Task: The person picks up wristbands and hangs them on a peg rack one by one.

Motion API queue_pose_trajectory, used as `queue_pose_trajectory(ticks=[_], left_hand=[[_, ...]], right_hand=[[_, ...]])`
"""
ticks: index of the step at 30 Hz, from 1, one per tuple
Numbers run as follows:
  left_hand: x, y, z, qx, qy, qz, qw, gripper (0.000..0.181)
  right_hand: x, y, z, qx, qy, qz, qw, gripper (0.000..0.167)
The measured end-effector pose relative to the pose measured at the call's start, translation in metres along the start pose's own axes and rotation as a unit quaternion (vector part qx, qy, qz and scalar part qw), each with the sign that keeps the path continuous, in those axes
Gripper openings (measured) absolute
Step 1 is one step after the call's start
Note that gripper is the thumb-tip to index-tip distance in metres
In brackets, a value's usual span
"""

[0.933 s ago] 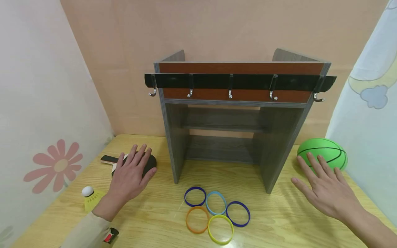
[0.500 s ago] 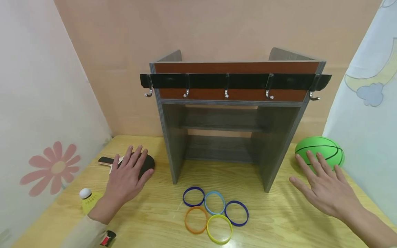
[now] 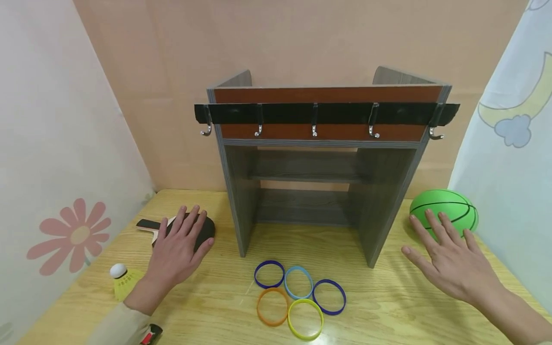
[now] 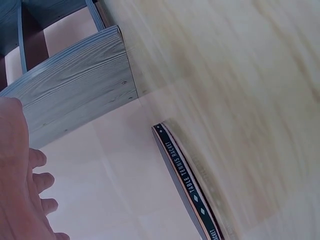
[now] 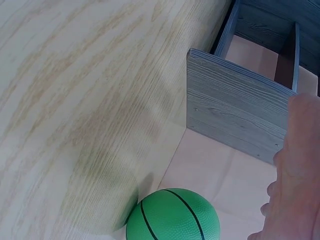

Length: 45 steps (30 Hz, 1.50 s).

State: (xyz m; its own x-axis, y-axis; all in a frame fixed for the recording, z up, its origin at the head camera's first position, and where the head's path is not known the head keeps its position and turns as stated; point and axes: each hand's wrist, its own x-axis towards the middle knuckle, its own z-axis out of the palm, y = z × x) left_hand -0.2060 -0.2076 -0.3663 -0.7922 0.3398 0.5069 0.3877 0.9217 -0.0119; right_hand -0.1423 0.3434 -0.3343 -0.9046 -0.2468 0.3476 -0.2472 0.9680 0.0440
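Note:
My left hand (image 3: 177,254) hovers with fingers spread, palm down, in front of a black table tennis racket (image 3: 207,230). In the left wrist view the racket's edge (image 4: 187,182) lies on the table, apart from the fingers. On the other side, my right hand (image 3: 453,261) is held spread above the table, partly covering a green ball (image 3: 448,203) with black lines. The right wrist view has the ball (image 5: 175,217) apart from that hand. Between the hands lie several wristbands: dark blue (image 3: 255,278), light blue (image 3: 311,282), another dark blue (image 3: 344,302), orange (image 3: 258,311) and yellow (image 3: 321,318).
A grey wooden shelf (image 3: 388,191) stands at the table's back middle. Across its top front runs a black strip (image 3: 289,113) with several metal hooks (image 3: 314,130). A yellow shuttlecock (image 3: 125,282) stands by the left forearm. Cloth-covered walls (image 3: 172,120) enclose the table (image 3: 215,306).
The view has shifted slightly to the right, so things sit a little farther left in it. Both hands keep their spread pose, and the objects stay where they were on the table.

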Motion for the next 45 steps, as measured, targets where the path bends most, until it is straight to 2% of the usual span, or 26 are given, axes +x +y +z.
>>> queue_pose_trajectory(ticks=[7, 12, 15, 17, 20, 23, 26, 29, 31, 33, 36, 38, 40, 43, 45], left_hand=[[0.002, 0.006, 0.0, -0.006, 0.002, 0.005, 1.0, 0.068], [0.006, 0.012, -0.002, -0.023, 0.025, 0.008, 0.9994, 0.066], [0.013, 0.018, -0.003, -0.063, 0.052, 0.014, 0.9966, 0.063], [0.019, 0.023, -0.003, -0.112, 0.07, 0.015, 0.9911, 0.061], [0.028, 0.031, -0.003, -0.201, 0.097, 0.008, 0.9748, 0.057], [0.036, 0.038, -0.002, -0.266, 0.14, 0.009, 0.9537, 0.05], [0.045, 0.044, 0.0, -0.313, 0.201, 0.031, 0.9275, 0.041], [0.054, 0.05, 0.001, -0.362, 0.255, 0.062, 0.8945, 0.035], [0.061, 0.055, -0.001, -0.387, 0.283, 0.073, 0.8742, 0.035], [0.065, 0.064, -0.011, -0.401, 0.302, 0.073, 0.8617, 0.035], [0.07, 0.067, -0.014, -0.415, 0.316, 0.058, 0.8513, 0.031], [0.072, 0.067, -0.015, -0.416, 0.321, 0.043, 0.8495, 0.027], [0.074, 0.063, -0.01, -0.419, 0.327, 0.029, 0.8468, 0.024], [0.073, 0.068, -0.02, -0.418, 0.334, 0.011, 0.845, 0.019], [0.072, 0.072, -0.026, -0.426, 0.332, 0.005, 0.8414, 0.017]], right_hand=[[-0.008, -0.011, 0.003, -0.002, 0.008, -0.022, 0.9997, 0.074], [-0.014, -0.034, 0.006, 0.002, 0.024, -0.047, 0.9986, 0.071], [-0.015, -0.053, 0.007, 0.012, 0.048, -0.06, 0.997, 0.067], [-0.014, -0.066, 0.01, 0.025, 0.07, -0.065, 0.9951, 0.061], [-0.011, -0.084, 0.016, 0.051, 0.073, -0.06, 0.9942, 0.048], [-0.005, -0.098, 0.024, 0.098, 0.042, -0.052, 0.9929, 0.033], [0.004, -0.109, 0.033, 0.163, -0.001, -0.049, 0.9853, 0.024], [0.013, -0.117, 0.04, 0.225, -0.044, -0.066, 0.9711, 0.019], [0.017, -0.122, 0.044, 0.245, -0.066, -0.07, 0.9647, 0.019], [0.02, -0.126, 0.047, 0.256, -0.084, -0.071, 0.9605, 0.018], [0.023, -0.129, 0.05, 0.256, -0.101, -0.058, 0.9596, 0.014], [0.025, -0.13, 0.052, 0.264, -0.105, -0.061, 0.9568, 0.012], [0.027, -0.129, 0.053, 0.279, -0.108, -0.065, 0.9519, 0.012], [0.03, -0.123, 0.053, 0.32, -0.116, -0.062, 0.9385, 0.012], [0.031, -0.119, 0.052, 0.357, -0.133, -0.046, 0.9235, 0.011]])
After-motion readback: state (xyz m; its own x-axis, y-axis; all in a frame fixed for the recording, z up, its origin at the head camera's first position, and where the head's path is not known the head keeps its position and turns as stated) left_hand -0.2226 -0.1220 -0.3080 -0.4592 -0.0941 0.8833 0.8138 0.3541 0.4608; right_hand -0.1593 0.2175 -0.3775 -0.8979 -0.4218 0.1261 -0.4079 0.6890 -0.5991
